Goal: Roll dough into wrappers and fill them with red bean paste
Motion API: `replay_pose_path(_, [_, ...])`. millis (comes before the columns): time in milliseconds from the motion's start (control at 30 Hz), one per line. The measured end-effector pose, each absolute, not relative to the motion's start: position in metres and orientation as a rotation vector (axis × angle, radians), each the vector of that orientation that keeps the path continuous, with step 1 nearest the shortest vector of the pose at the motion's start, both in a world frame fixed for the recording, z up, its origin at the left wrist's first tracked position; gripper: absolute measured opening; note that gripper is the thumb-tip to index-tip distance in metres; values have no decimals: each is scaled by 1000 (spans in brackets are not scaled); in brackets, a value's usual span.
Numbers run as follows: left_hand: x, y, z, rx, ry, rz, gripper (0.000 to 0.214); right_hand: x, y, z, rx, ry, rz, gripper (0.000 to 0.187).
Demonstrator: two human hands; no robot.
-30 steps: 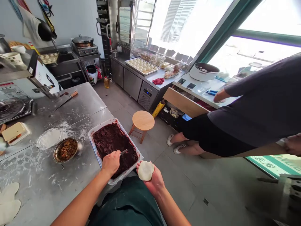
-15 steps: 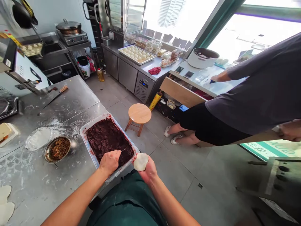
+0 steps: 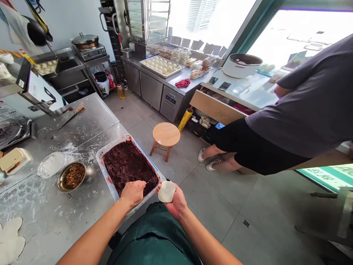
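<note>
Left hand [image 3: 133, 194], clamped on a utensil [image 3: 147, 183], has slid to the tray's [image 3: 107, 177] near corner. Right hand [image 3: 178, 204] cups a dough round [image 3: 167, 191] just beside it.

I saw the table [image 3: 82, 125] as brushed steel, dull and floury. On it the tub [image 3: 101, 166] looked like clear, glossy plastic; its paste [image 3: 127, 165] was dark, coarse and moist. At the tub's 9 o'clock the bowl [image 3: 59, 180] was shiny metal, the dish [image 3: 39, 171] clear glass or plastic. The dough [image 3: 166, 191], at the tub's 4 o'clock, was pale, smooth and matt. The blade [image 3: 148, 182] glinted like metal. The stool [image 3: 166, 134] at 2 o'clock was smooth bare wood, the floor [image 3: 220, 206] matt tile.
</note>
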State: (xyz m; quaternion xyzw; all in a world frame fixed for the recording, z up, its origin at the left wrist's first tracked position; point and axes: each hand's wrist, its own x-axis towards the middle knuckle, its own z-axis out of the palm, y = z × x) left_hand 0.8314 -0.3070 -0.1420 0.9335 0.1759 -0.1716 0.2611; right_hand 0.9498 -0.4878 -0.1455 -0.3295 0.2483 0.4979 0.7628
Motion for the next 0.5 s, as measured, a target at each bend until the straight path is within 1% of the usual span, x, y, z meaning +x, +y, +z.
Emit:
replay_pose_path(267, [829, -297, -148, 2242, 517, -341, 36, 950, -490, -135, -766, 575, 1050, 27])
replay_pose_path(367, [820, -293, -130, 2180, 593, -242, 37, 953, -495, -123, -801, 592, 1000, 30])
replay_pose_path(500, [794, -299, -89, 2171, 710, -44, 39, 950, -482, -98, -808, 592, 988, 31])
